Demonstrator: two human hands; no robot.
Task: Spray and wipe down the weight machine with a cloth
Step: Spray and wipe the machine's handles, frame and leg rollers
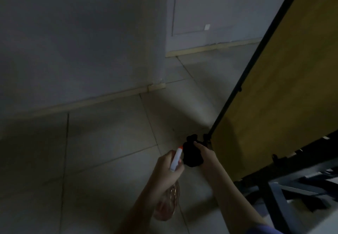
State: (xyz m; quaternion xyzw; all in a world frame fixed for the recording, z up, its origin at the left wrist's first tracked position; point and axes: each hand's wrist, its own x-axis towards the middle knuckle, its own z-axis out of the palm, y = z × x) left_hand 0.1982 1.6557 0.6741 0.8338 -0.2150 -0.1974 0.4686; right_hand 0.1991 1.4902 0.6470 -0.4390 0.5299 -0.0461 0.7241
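Observation:
My left hand (165, 169) grips a spray bottle (169, 202) with a clear pinkish body and a white head with an orange nozzle tip (180, 148), pointing up and to the right. My right hand (205, 156) holds a bunched black cloth (192, 154) just left of the lower corner of a yellow-brown padded panel (274, 96) with a black frame edge (237, 87). The cloth sits close to the black fitting at that corner; contact is hard to judge in the dim light.
Pale floor tiles (109, 142) fill the lower left. Grey walls with a light skirting board (91, 102) rise behind and form a corner. Dark metal frame bars (285, 193) of the machine lie at lower right under the panel.

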